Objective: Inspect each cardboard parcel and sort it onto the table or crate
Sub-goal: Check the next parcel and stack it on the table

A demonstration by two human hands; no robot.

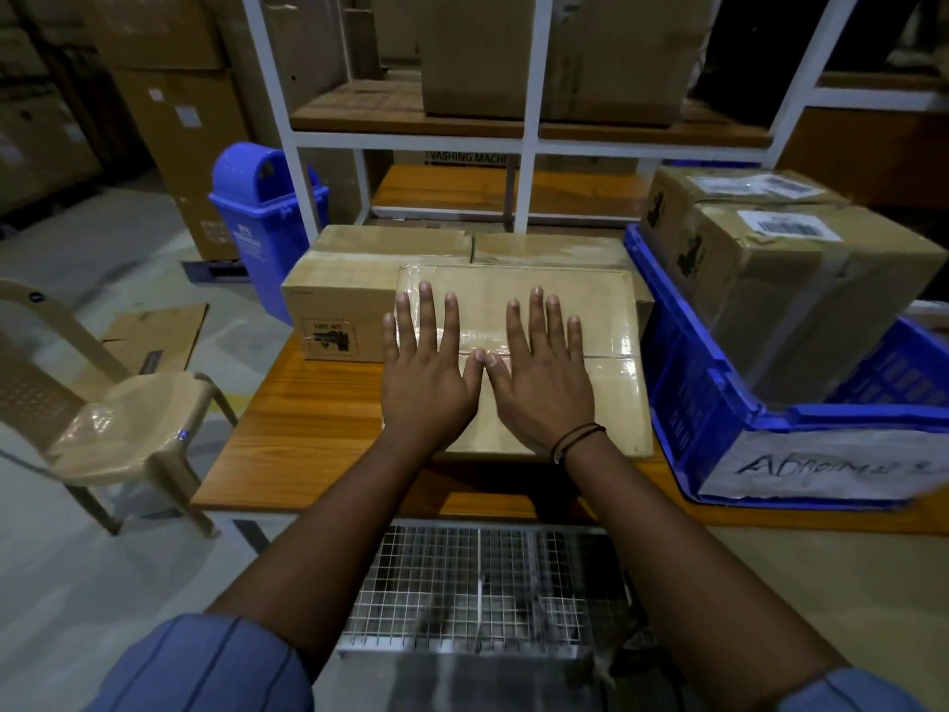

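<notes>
Probably somewhere midway: 2 taped parcels (801, 285) with white shipping stickers standing in the blue plastic crate (683, 362) on the right, 2 plain boxes (339, 295) lined up at the back of the wooden table (308, 429), and 1 flat parcel (606, 321) under inspection at the table's middle, just beside the crate. Not yet sorted, that one. Pressing down on its top with left hand (426, 382) and right hand (544, 382), palms flat, fingers straight and spread wide, thumbs nearly touching over the centre seam, gripping nothing. Low, broad, rectangular in shape; brown cardboard under glossy clear tape, shiny where catching the light, slightly wrinkled near the far left corner. Crate walls ribbed and slotted, with a handwritten white label (821, 465) at the front, only partly legible. Hard to say how many parcels remain: wire-mesh cart (462, 583) below the table edge blurred, contents unclear.
</notes>
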